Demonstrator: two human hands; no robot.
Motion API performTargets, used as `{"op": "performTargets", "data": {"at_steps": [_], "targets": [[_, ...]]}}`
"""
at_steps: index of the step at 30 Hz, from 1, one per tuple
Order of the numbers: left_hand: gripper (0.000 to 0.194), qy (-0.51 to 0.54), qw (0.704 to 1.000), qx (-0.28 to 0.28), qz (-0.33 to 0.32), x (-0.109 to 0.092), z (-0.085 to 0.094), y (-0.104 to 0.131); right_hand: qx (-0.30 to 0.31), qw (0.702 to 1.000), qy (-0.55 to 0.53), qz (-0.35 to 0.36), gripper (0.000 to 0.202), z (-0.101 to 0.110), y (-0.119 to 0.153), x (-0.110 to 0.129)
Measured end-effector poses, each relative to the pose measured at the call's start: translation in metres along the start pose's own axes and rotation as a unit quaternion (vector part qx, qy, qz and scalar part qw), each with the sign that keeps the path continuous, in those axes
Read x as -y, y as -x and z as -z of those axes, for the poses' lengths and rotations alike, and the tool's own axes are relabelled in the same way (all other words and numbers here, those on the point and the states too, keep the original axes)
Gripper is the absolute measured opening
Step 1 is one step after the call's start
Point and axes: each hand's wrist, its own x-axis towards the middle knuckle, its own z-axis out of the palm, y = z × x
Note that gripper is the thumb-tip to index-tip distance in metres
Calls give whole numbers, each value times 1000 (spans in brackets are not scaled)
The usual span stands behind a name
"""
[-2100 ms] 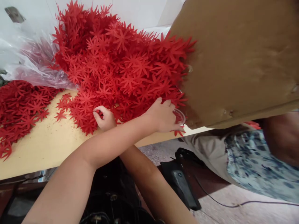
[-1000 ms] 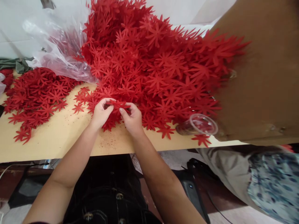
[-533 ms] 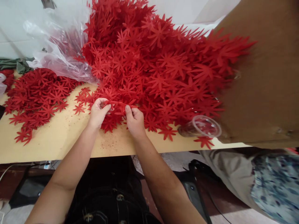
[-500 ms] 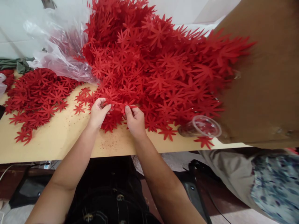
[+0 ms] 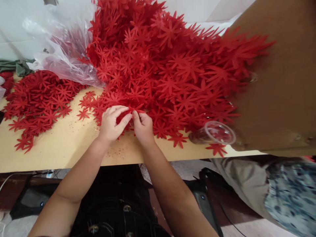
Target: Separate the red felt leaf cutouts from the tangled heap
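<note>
A red, thin flower-shaped cutout with long petals (image 5: 136,108) is held between my two hands, just above the front of a big heap of like cutouts (image 5: 158,72). My right hand (image 5: 143,128) pinches it, thumb on top and fingers curled beneath. From the left, my left hand (image 5: 111,123) curves its thumb and fingers round the same cutout, its fingertips close to the right thumb. The hands cover much of the piece, so where the left fingertips press is partly hidden.
A smaller pile of red cutouts (image 5: 41,98) lies left on the yellow tabletop (image 5: 84,148). Clear plastic bags (image 5: 66,65) stand behind it. At right are a tipped clear plastic cup (image 5: 219,132) and a large brown board (image 5: 276,92). Another person's patterned clothing (image 5: 291,197) shows lower right.
My left hand has moved right, towards the right hand, and its fingers now reach over the cutout. My right hand keeps its pinch in nearly the same place.
</note>
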Motion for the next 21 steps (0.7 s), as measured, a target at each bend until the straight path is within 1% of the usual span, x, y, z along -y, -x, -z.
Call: {"op": "performTargets", "data": {"at_steps": [1, 3, 7, 11, 12, 14, 16, 18, 19, 21], "targets": [[27, 19, 1000, 21, 3, -1, -2, 0, -2, 1000, -2, 2, 36, 0, 0, 1], [25, 54, 998, 33, 22, 0, -8, 0, -13, 1000, 2, 2, 38, 1, 0, 4], [14, 119, 990, 13, 71, 7, -13, -2, -18, 999, 23, 26, 37, -1, 3, 7], [10, 144, 986, -1, 87, 5, -7, -3, -34, 999, 7, 41, 34, -5, 4, 7], [9, 148, 984, -2, 94, 3, -5, -3, -43, 999, -7, 31, 34, -6, 3, 7], [9, 159, 980, -19, 118, 1, 0, -3, -76, 995, -59, -13, 34, -4, -2, 5], [8, 182, 970, -52, 154, 3, 5, -3, -121, 982, -123, -71, 31, 0, -8, 2], [7, 214, 955, -83, 186, 7, 10, -3, -147, 970, -162, -101, 27, 5, -12, -1], [7, 229, 949, -94, 195, 10, 12, -3, -144, 971, -163, -99, 26, 6, -13, -2], [12, 253, 943, -102, 192, 13, 14, -3, -109, 981, -142, -78, 22, 6, -11, -3]]}}
